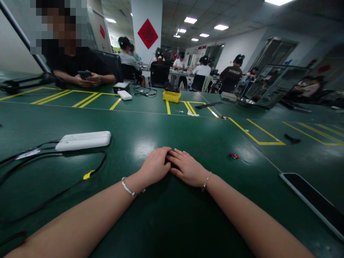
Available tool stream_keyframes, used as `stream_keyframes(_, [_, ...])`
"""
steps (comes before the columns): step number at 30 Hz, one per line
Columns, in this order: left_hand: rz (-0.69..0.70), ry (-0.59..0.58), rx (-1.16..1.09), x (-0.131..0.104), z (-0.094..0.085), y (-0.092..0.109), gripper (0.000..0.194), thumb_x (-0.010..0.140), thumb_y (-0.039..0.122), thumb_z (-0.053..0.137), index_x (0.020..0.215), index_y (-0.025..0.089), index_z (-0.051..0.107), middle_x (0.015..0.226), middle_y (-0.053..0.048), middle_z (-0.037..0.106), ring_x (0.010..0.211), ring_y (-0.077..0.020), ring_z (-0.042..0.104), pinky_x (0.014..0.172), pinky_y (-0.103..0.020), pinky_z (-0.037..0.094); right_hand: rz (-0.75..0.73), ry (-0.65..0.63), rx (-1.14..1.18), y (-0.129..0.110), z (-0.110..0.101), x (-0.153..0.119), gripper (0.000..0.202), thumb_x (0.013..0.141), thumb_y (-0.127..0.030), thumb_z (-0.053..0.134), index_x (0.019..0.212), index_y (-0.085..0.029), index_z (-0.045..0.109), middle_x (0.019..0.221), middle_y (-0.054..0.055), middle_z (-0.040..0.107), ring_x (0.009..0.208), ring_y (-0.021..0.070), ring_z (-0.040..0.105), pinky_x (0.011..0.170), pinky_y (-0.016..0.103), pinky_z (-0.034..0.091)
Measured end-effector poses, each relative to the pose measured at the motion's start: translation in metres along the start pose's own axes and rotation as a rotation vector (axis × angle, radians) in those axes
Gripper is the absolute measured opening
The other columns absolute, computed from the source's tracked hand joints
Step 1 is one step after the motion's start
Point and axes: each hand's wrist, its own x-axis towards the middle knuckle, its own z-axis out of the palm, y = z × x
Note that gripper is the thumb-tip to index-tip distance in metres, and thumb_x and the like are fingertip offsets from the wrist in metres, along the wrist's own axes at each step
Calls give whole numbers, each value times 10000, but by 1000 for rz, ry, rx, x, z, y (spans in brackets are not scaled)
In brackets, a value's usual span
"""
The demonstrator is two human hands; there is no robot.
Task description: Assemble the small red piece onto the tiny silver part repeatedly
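Observation:
My left hand (156, 164) and my right hand (186, 166) rest on the green table (172, 129) at the centre of the view, their fingertips meeting. The left fingers lie together, bent toward the right hand, and no object shows under them. On the right hand the fingers are spread and stretched toward the left one, holding nothing. Each wrist wears a silvery bracelet. Left of my hands lies a white power bank (84, 140) with black cables; one cable has a yellow tag (89, 175). Small red items (234, 156) lie to the right.
A phone (314, 202) lies at the right edge. Farther back are a yellow bin (171, 96) with black cables, a white box (124, 95) and a metal frame (279, 84). A person (80, 64) sits across at the left with a phone; several people sit behind.

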Motion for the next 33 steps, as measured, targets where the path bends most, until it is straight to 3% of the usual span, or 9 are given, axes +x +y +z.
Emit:
stream_keyframes(4, [2,-15,1,-1,-3,0,431,703,178,483,1131,153,442,1130,-93,531,1060,-220,469,943,-359,346,99,81,-95,27,-13,-10,410,813,-349,373,1203,-232,427,1278,54,414,1195,229,310,960,446,255])
stream_keyframes(7, [-2,-34,-20,-2,-5,0,430,712,194,489,1138,170,437,1126,-88,532,1060,-228,469,929,-376,361,397,164,-264,61,-25,-29,385,771,-164,377,1138,-169,494,1173,110,499,1119,248,392,919,426,304])
stream_keyframes(9, [-2,-42,-30,-2,-6,0,418,715,199,491,1130,180,443,1124,-83,533,1060,-231,469,922,-387,365,640,145,-341,86,-33,-45,413,731,-101,372,1119,-136,508,1097,157,526,1027,263,462,839,408,368])
stream_keyframes(12, [41,-50,-31,-2,-7,1,376,716,178,481,1091,190,471,1120,-66,541,1059,-217,471,928,-380,358,945,92,-406,115,-40,-66,400,730,-109,357,1091,-127,527,1036,193,526,934,290,506,720,398,415])
stream_keyframes(15, [88,-56,-13,-2,-7,1,324,711,154,470,1029,198,509,1127,-49,540,1062,-203,468,936,-367,348,1090,42,-394,131,-42,-78,359,742,-118,337,1019,-107,566,984,197,537,903,291,525,689,377,420])
stream_keyframes(18, [101,-55,3,-3,-7,0,294,711,155,466,996,197,526,1127,-47,538,1065,-199,464,933,-365,347,1145,3,-358,139,-41,-82,337,730,-104,336,949,-82,591,920,198,562,850,276,553,649,349,425])
stream_keyframes(28, [95,-63,-17,-2,-5,-2,258,712,173,482,964,197,533,1103,-47,546,1054,-201,465,922,-376,347,1333,76,-299,147,-46,-94,325,733,-165,354,958,-122,584,987,208,553,877,332,542,620,421,433])
stream_keyframes(30, [88,-58,-23,-2,-6,-1,249,724,193,487,969,196,531,1093,-52,550,1048,-205,468,916,-377,347,1211,156,-304,140,-45,-85,299,726,-155,374,941,-122,579,965,192,552,879,314,541,655,417,436])
stream_keyframes(33, [57,-63,-56,-1,-8,1,249,760,267,481,998,203,522,1060,-56,565,1014,-213,490,881,-381,370,779,374,-249,107,-40,-57,287,747,-127,362,965,-137,548,963,133,548,886,235,536,741,361,439])
